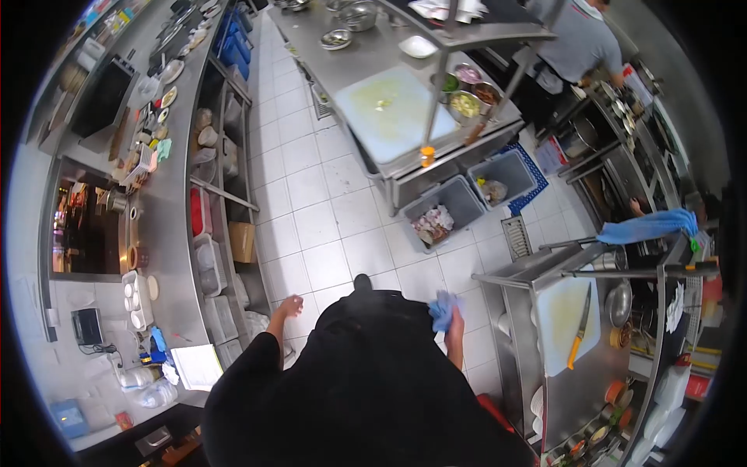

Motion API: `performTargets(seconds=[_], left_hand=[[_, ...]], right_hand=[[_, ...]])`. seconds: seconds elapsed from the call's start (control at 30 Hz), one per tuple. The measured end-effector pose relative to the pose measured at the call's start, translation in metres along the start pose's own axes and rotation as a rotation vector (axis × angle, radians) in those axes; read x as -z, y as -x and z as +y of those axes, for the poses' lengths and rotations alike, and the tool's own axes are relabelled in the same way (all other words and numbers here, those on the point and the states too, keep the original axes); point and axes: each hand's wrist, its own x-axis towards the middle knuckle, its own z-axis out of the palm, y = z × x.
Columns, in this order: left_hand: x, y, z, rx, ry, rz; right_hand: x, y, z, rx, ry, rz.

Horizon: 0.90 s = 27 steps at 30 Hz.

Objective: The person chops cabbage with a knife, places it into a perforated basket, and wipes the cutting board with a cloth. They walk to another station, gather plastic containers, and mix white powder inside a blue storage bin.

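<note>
My left hand (292, 306) hangs over the tiled floor to the left of my body, holding nothing, its fingers loosely bent. On the other side, my right hand (454, 321) is closed around a crumpled blue cloth (442, 310). That cloth hangs in the air near the steel counter on the right. On this counter lies a white cutting board (554, 323) with an orange-handled knife (582, 327) on it. The knife and board are apart from my hand.
A steel table (311, 39) ahead carries a large cutting board (389, 117) and several bowls. Grey bins (445, 241) stand on the floor below. Long shelving (175, 257) runs along the left. A co-worker (580, 43) stands at the back right. White floor tiles (307, 187) lie between.
</note>
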Motion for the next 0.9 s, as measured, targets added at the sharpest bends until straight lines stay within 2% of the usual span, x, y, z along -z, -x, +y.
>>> performTargets(seconds=[0.03,0.07,0.13,0.23,0.3,0.33,0.4,0.53,0.63,0.73,0.77,0.8,0.83,0.9], left_hand=[[-0.005,0.014,0.024,-0.171,-0.146,0.223],[-0.015,0.032,0.053,-0.300,-0.321,0.477],[-0.011,0.047,0.097,-0.539,-0.278,0.553],[-0.022,0.068,0.156,-0.624,-0.131,0.571],[-0.030,0.071,0.186,-0.658,-0.030,0.516],[-0.034,0.070,0.198,-0.674,0.018,0.491],[-0.040,0.060,0.222,-0.657,0.048,0.431],[-0.037,0.040,0.291,-0.582,-0.014,0.286],[-0.016,0.026,0.366,-0.589,-0.082,0.242],[0.021,0.017,0.467,-0.602,-0.156,0.242],[0.036,0.016,0.502,-0.608,-0.179,0.244],[0.048,0.014,0.533,-0.609,-0.192,0.247],[0.064,0.013,0.568,-0.607,-0.213,0.263],[0.108,-0.004,0.635,-0.656,-0.215,0.277]], right_hand=[[-0.039,-0.023,-0.015,-0.039,0.215,-0.096],[-0.080,-0.046,-0.027,0.034,0.387,-0.180],[-0.161,-0.082,-0.056,0.197,0.633,-0.279],[-0.275,-0.108,-0.116,0.510,0.716,-0.306],[-0.325,-0.141,-0.147,0.417,0.784,-0.219],[-0.348,-0.158,-0.157,0.401,0.548,-0.273],[-0.401,-0.176,-0.193,0.468,0.339,-0.223],[-0.471,-0.236,-0.254,0.516,0.395,-0.012],[-0.503,-0.295,-0.271,0.538,0.614,0.223],[-0.491,-0.388,-0.221,0.713,0.918,0.591],[-0.492,-0.392,-0.214,0.708,0.939,0.637],[-0.477,-0.419,-0.190,0.694,1.187,0.764],[-0.499,-0.400,-0.200,0.726,1.158,0.852],[-0.525,-0.390,-0.214,0.593,1.294,0.861]])
